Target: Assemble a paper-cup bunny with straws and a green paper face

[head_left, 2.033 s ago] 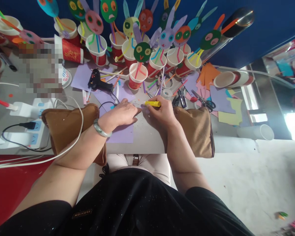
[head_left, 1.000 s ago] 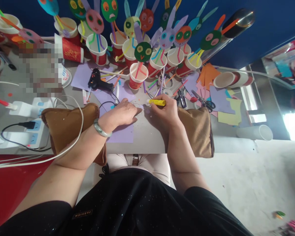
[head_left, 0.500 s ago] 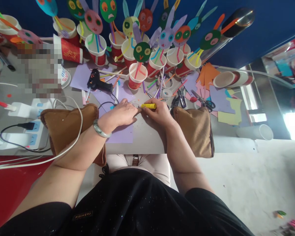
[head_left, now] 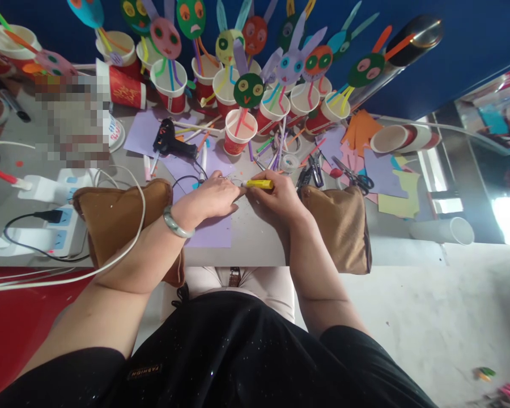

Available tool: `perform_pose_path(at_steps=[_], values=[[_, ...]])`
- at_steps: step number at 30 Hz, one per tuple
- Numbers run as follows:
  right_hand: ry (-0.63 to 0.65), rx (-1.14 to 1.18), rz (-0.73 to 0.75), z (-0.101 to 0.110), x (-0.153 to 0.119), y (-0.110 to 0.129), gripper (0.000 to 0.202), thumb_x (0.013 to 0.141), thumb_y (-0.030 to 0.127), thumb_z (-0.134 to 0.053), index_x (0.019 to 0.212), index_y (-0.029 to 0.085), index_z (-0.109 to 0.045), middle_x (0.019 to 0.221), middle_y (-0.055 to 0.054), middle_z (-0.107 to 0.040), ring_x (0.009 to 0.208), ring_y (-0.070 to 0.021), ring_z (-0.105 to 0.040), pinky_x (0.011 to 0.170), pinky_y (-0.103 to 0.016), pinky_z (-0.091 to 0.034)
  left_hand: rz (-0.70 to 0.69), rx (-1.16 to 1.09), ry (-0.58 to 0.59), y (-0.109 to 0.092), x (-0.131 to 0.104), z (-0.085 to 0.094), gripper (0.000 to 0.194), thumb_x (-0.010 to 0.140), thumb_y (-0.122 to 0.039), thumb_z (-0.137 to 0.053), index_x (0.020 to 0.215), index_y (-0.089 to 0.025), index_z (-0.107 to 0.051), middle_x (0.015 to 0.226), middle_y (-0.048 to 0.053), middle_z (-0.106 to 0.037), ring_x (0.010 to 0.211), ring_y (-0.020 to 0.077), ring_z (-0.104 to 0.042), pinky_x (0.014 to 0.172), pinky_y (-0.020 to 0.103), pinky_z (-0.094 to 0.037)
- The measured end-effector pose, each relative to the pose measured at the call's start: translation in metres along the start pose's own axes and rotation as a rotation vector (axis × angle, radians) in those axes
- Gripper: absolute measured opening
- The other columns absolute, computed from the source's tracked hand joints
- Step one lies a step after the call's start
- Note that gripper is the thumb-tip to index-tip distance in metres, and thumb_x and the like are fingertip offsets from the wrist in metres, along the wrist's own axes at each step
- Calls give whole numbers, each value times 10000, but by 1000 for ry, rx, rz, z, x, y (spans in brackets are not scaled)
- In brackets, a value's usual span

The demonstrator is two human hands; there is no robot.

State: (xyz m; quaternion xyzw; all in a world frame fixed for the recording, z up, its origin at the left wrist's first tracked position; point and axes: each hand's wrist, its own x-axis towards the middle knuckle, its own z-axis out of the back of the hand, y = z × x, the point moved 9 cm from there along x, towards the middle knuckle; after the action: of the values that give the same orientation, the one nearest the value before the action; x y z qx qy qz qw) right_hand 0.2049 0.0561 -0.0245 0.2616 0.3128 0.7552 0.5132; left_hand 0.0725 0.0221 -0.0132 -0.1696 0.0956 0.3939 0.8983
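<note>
My right hand (head_left: 276, 195) grips a short yellow pen-shaped tool (head_left: 259, 184), whose pale tip points left at my left hand. Whether it is a marker or a knife I cannot make out. My left hand (head_left: 216, 195) rests low on the grey table, fingers together and bent down, fingertips close to the tool's tip. Anything under those fingers is hidden. Purple paper (head_left: 210, 232) lies beneath and beside my left wrist. Just beyond both hands stands a red and white paper cup (head_left: 238, 141) bearing a green paper face (head_left: 248, 90) on red strips.
More cups with paper faces stand along the blue wall. A black glue gun (head_left: 174, 140) lies left of centre, scissors (head_left: 357, 178) to the right. Brown cushions (head_left: 119, 221) flank my forearms, a white cable crosses the left one, and a power strip (head_left: 70, 226) sits far left.
The whole view has shifted slightly to the right. Both hands keep nearly the same pose, with the yellow tool still in my right hand.
</note>
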Motion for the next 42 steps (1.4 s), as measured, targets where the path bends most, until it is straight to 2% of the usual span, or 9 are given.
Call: perform_pose_path(at_steps=[3,8,12,20,25,29,34,39,42], values=[[25,-71,16,-3,1,-1,194,888,387,-703,997,232,-742,895,-56,-780,773,-228,-653,754,-366,-483,4,-6,1,0,0,1,312,993,-242,-556,1245,-150,-716,1044,152,-817,1061,312,-746,1082,458,-380],[-133,-65,7,16,-1,-2,137,876,317,-697,983,236,-725,922,-54,-771,800,-216,-649,757,-354,-487,-1,16,25,-1,-1,2,309,1001,-222,-531,1245,-152,-708,1027,156,-814,1044,317,-747,1062,460,-390],[-186,24,-12,28,-3,-1,141,832,333,-717,924,227,-706,831,-22,-734,699,-172,-582,673,-323,-463,-18,45,-25,-2,-1,5,296,1008,-244,-554,1245,-165,-712,1002,130,-817,1004,295,-745,1037,438,-412],[-59,71,-35,30,-4,0,171,719,296,-732,868,213,-717,761,2,-709,676,-158,-580,643,-299,-449,-46,14,-51,-3,3,3,258,1019,-225,-545,1157,-144,-748,1004,148,-815,992,301,-741,1016,437,-415],[-52,92,-47,35,-6,-1,164,766,343,-749,864,214,-724,801,-16,-737,705,-171,-601,671,-310,-466,-116,13,-111,-8,4,4,257,1020,-234,-545,1139,-156,-759,948,117,-805,933,278,-737,1016,436,-431],[20,74,-63,32,-7,-1,147,775,348,-749,835,218,-718,762,-13,-720,708,-180,-609,665,-309,-454,-175,0,-94,-18,4,0,326,1019,-236,-553,1271,-147,-739,930,110,-796,931,274,-732,1059,441,-428],[59,45,-63,31,-7,-1,150,771,346,-735,835,210,-720,768,-12,-721,713,-174,-607,668,-303,-441,-181,47,-103,-24,6,-5,369,1013,-264,-582,1327,-119,-712,983,136,-805,947,291,-732,1072,451,-424],[86,37,-75,27,-7,-4,159,784,355,-730,851,213,-716,770,-8,-723,696,-169,-593,662,-302,-437,-158,47,-94,-23,7,-8,316,1013,-278,-592,1243,-111,-731,969,147,-803,936,299,-738,1103,458,-417],[96,40,-61,24,-7,-4,157,803,361,-733,858,215,-716,794,-13,-730,713,-174,-601,681,-306,-448,-157,38,-88,-23,7,-8,333,1014,-279,-592,1266,-108,-726,998,158,-805,967,308,-739,1106,466,-418]])
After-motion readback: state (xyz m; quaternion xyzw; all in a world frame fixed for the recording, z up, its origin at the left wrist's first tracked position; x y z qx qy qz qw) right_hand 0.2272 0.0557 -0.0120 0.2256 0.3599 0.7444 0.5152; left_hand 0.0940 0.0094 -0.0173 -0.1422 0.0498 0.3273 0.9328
